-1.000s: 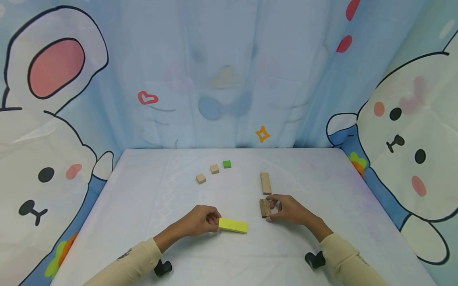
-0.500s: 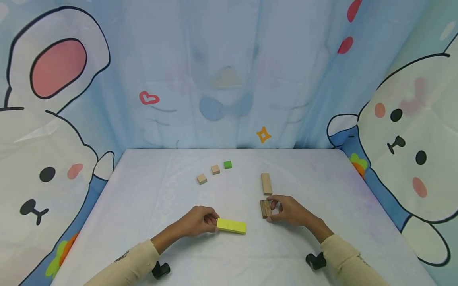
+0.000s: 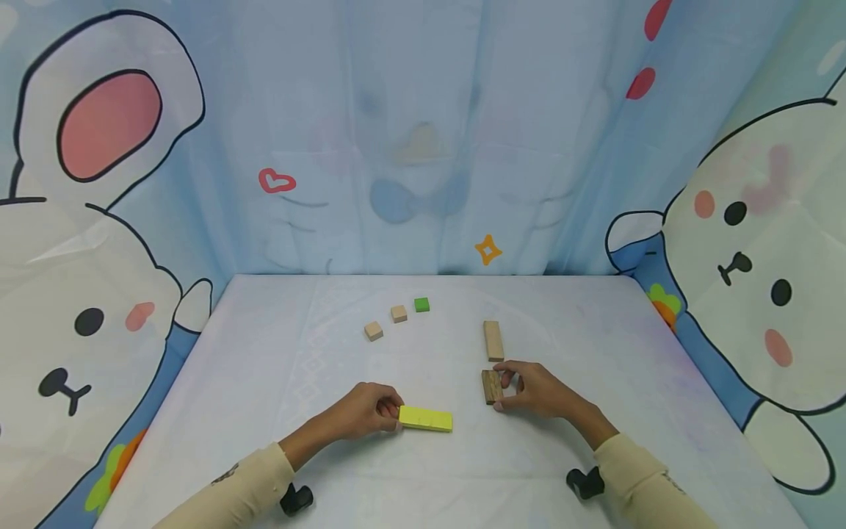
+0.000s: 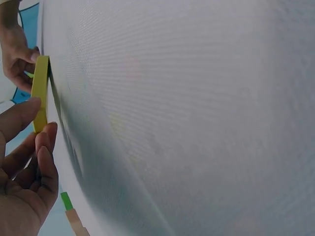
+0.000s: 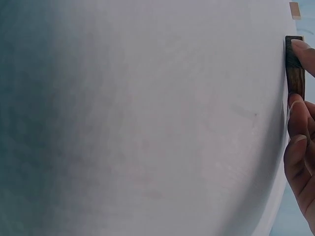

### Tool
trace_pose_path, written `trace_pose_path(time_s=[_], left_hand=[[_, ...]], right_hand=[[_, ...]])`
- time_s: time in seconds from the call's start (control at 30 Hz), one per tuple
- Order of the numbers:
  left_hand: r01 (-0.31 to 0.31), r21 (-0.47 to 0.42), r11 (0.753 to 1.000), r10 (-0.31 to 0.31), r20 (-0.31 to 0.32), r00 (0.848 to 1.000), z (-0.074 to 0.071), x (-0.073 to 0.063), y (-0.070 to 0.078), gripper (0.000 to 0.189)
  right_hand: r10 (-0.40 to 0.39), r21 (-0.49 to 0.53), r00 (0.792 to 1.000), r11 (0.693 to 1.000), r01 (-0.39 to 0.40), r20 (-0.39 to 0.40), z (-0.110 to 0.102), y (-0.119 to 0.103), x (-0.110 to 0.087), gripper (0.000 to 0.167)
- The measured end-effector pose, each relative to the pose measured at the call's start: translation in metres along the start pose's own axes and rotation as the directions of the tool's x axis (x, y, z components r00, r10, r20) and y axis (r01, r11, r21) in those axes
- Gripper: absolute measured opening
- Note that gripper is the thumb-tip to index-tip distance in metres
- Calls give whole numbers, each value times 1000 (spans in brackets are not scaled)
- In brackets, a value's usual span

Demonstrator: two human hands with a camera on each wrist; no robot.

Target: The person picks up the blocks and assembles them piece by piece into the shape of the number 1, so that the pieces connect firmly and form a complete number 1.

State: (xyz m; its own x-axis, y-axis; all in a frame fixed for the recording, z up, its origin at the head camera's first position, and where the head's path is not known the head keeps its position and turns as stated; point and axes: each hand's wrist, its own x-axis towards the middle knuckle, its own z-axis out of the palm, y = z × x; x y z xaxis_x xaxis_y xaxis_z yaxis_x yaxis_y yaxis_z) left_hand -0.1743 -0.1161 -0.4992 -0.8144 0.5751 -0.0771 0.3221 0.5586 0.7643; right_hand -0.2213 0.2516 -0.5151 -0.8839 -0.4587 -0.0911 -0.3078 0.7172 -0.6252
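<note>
My left hand (image 3: 366,410) pinches the left end of a long yellow block (image 3: 426,419), low over the white tabletop. The left wrist view has the thumb and fingertips on the near end of the yellow block (image 4: 41,91). To the right, my right hand (image 3: 540,389) holds a short dark brown wooden block (image 3: 491,387) between thumb and fingers. Its thumb presses one end in the right wrist view, where the dark block (image 5: 295,71) shows streaky grain. Just beyond it lies a longer pale wooden block (image 3: 493,341), in line with the dark one.
Farther back on the white-covered table (image 3: 277,353) lie two pale wooden cubes (image 3: 373,331) and a green cube (image 3: 421,304) in a slanting row. A blue curtain (image 3: 423,139) with printed cartoon animals hangs behind. Small black devices (image 3: 296,499) sit at both wrists.
My left hand has drawn the yellow block slightly to the left. The right hand and the dark block stay put, as do the other blocks. The head view shifts a little.
</note>
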Motion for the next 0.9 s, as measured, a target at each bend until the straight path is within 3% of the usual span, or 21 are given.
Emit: trace_pose_path(time_s=[0.6, 0.9], left_hand=[[45, 66, 997, -46, 17, 999, 3, 5, -2, 22], [34, 60, 998, -35, 26, 999, 3, 6, -3, 22]], right_hand=[[-24, 42, 999, 999, 22, 42, -6, 4, 1, 69], [-11, 45, 1000, 999, 10, 25, -6, 4, 1, 68]])
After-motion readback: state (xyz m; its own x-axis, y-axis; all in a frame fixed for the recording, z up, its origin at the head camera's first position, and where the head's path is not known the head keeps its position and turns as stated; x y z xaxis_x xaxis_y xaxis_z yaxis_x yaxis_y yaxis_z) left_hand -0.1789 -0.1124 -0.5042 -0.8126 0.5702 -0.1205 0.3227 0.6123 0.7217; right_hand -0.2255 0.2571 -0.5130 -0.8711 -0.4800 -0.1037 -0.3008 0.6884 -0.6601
